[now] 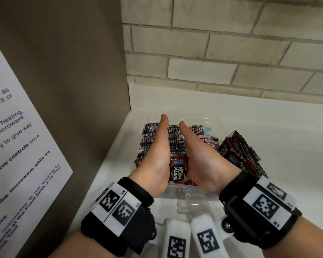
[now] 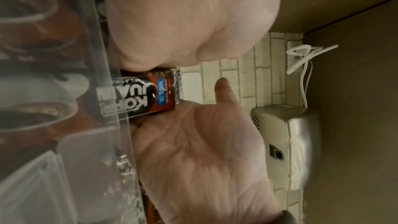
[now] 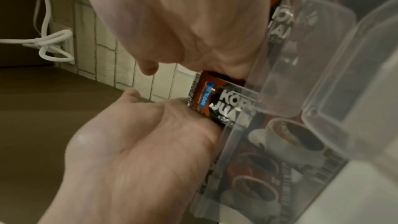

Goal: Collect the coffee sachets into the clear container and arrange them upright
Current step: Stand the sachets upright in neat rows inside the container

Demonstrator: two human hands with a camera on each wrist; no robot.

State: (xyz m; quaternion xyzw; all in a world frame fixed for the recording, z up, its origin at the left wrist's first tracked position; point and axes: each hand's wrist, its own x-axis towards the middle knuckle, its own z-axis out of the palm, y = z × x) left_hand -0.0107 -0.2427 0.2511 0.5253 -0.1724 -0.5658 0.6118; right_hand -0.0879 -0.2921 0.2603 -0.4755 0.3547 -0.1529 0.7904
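The sachets [image 1: 177, 144] stand on edge in a packed row inside the container [image 1: 192, 192], at the centre of the head view, with the front one showing its label toward us. We judge them light, thin and slick, each one limp alone but fairly firm once pressed together as a block; their crimped top edges would catch on each other. So we take them by the flat sides of the stack, not by single tops. Our left hand [image 1: 157, 157] lies along the left side of the middle row and our right hand [image 1: 199, 157] along its right side, palms facing, fingers straight, pressing the row between them rather than curling round anything. More sachets stand left of the left hand, and some lie loosely right of the right hand. A separate bundle [image 1: 244, 153] leans at centre right of the frame; whether it is inside the container or against its outer wall we cannot tell. The container sits on a white counter [image 1: 268, 127] below a brick wall [image 1: 231, 53], with a printed notice [image 1: 17, 146] at left.
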